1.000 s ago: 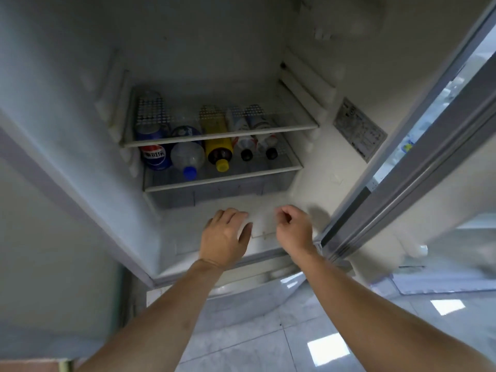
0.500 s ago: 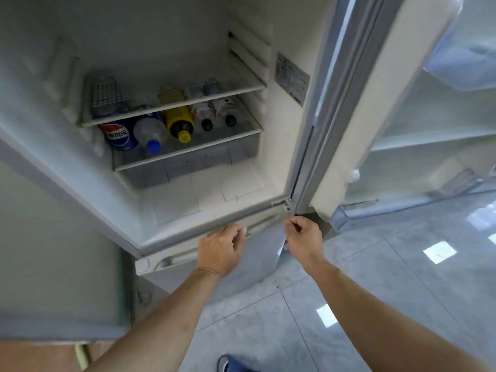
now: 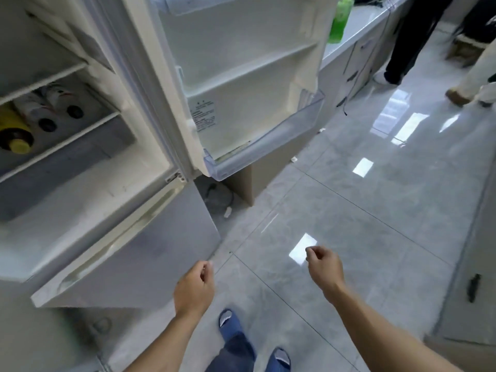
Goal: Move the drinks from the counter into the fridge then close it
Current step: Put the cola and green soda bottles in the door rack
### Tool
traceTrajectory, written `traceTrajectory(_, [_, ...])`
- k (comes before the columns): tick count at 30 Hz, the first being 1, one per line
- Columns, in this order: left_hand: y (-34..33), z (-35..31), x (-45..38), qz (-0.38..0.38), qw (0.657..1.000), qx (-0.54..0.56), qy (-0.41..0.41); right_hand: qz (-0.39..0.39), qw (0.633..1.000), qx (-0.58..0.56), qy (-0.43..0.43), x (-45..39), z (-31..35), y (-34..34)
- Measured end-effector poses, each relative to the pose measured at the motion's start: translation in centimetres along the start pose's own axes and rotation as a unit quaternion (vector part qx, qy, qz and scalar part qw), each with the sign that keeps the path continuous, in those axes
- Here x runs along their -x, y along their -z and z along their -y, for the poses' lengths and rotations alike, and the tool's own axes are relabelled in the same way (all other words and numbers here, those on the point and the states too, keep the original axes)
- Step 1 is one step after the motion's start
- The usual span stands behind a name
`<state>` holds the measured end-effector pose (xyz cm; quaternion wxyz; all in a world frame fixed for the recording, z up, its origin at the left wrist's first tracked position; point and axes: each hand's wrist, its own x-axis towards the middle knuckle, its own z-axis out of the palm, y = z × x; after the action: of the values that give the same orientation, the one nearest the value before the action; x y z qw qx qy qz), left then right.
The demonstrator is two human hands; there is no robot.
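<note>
fridge [image 3: 150,146] door open – drinks [image 3: 40,114] shelved upper left | left hand [image 3: 193,287], right hand [image 3: 323,267] – loosely curled, empty, apart, below

Glossy tiled floor [image 3: 362,210], blue slippers [image 3: 228,322]

Bright, even light; glare patches on the glossy floor [image 3: 349,216]; motion blur, wide-angle bending at edges.

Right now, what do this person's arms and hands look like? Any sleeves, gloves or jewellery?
Both forearms are bare as far as the view shows: no sleeves visible. The left hand and right hand wear no gloves, rings or watch that I can see. Lower down, dark blue trousers and blue slippers show.
</note>
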<state>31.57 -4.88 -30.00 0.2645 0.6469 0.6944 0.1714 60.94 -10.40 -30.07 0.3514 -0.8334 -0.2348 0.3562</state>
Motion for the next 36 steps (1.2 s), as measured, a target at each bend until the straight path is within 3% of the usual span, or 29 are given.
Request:
traceTrajectory(6, [-3.0, 1.3, 0.5, 0.148, 0.986, -0.047, 0.055, -0.062, 0.994, -0.010, -0.092, 0.4, -6.2, 5.2])
traceTrajectory(12, [-4.2, 3.3, -1.8, 0.311, 0.921, 0.040, 0.232, -0.116, 0.974, -0.048, -0.187, 2.0, -10.7, 7.4])
traceTrajectory(19, [-5.4, 2.1, -4.8, 0.339, 0.903, 0.025, 0.264, -0.116, 0.945, -0.063, -0.300, 6.4, -15.7, 7.9])
traceTrajectory(26, [-11.4, -7.6, -8.6, 0.380, 0.901, 0.020, 0.209, -0.126, 0.900, -0.071, -0.410, 8.4, -21.2, 10.6])
traceTrajectory(32, [-17.0, -17.7, -10.8, 0.382, 0.906, 0.042, 0.178, -0.107, 0.887, -0.095, -0.440, 3.2, -24.7, 15.9])
traceTrajectory(36, [-19.1, -22.8, -11.4, 0.360, 0.914, 0.034, 0.185, -0.079, 0.893, -0.103, -0.430, -3.6, -22.6, 20.9])
